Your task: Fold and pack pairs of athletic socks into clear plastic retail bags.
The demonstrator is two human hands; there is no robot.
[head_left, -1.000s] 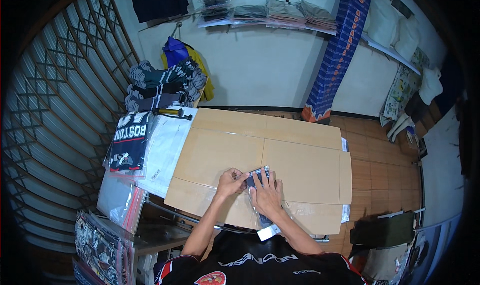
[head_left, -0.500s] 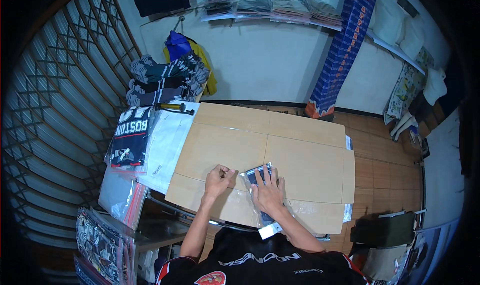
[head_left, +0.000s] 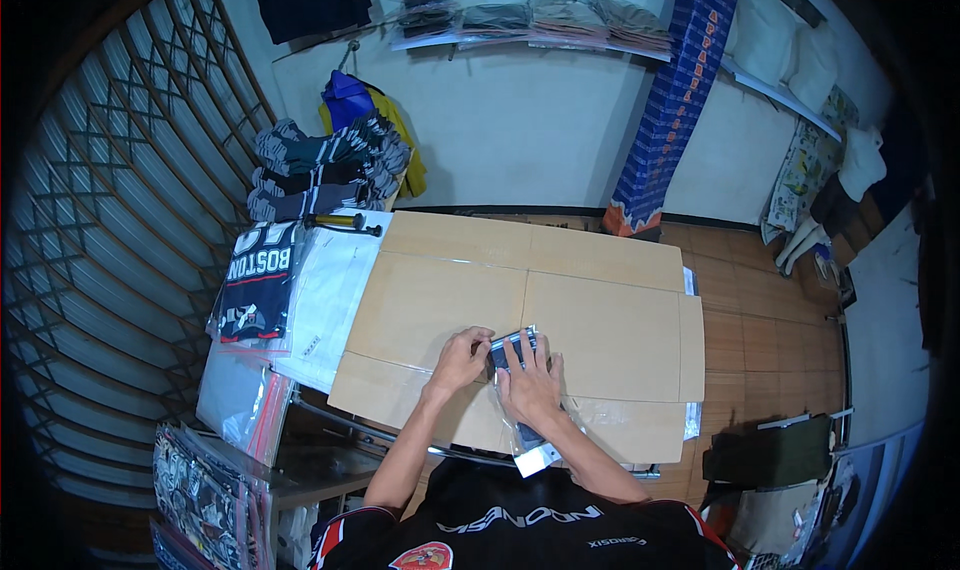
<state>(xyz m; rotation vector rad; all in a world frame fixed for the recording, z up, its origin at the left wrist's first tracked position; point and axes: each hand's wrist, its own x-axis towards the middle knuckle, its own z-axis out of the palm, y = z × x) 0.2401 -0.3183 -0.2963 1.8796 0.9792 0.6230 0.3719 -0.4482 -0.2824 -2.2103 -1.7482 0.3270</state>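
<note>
My right hand lay flat over a narrow clear plastic packet with something dark folded inside, its fingers spread across the upper part and closed on nothing. My left hand was curled at the packet's upper left edge, thumb and fingertips drawn together — whether they pinched the plastic, I cannot tell. The packet lay on a large creased cardboard sheet, near the edge closest to me, tilted a little, its top leaning left. At its lower end, a white flap stuck out past my right wrist, toward my black shirt.

To the left of the cardboard was a white sheet, with a dark shirt in a clear bag on its outer side. A black and yellow tool lay at its far end, just in front of a pile of dark and grey knitwear. Beyond that — against the wall — hung a blue and yellow garment.
</note>
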